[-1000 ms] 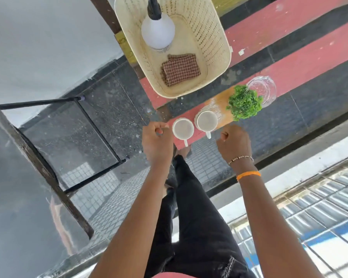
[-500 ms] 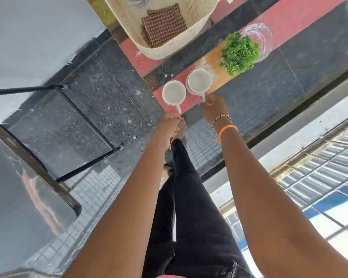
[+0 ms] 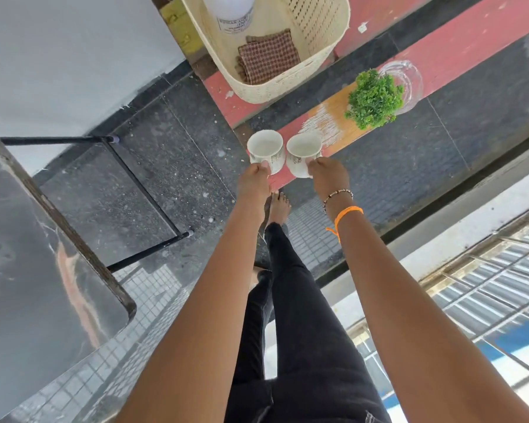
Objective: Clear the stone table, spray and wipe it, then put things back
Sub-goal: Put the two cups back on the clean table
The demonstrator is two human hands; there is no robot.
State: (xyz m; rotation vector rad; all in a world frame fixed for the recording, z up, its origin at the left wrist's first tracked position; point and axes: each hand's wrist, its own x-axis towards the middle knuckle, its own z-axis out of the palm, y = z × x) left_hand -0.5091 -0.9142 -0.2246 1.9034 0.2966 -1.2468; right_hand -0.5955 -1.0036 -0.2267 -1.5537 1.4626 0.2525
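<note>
Two white cups stand side by side low down on the red floor strip. My left hand (image 3: 255, 182) grips the left cup (image 3: 264, 149) by its near side. My right hand (image 3: 328, 175) grips the right cup (image 3: 303, 151) the same way. The cups look tilted towards me; whether they are off the floor I cannot tell. The dark stone table (image 3: 28, 270) fills the left edge of the view, its top bare. A cream basket (image 3: 287, 83) beyond the cups holds a white spray bottle (image 3: 234, 10) and a folded checked cloth (image 3: 268, 59).
A small green plant (image 3: 373, 99) and a clear glass dish (image 3: 405, 77) sit on a wooden board (image 3: 333, 120) right of the cups. The table's black metal legs (image 3: 135, 178) stand to the left. My bare foot (image 3: 279, 206) is just below the cups. A window grille (image 3: 486, 285) lies at right.
Both hands have reached down from above the cups and closed on them, one cup each. The view has dropped closer to the floor.
</note>
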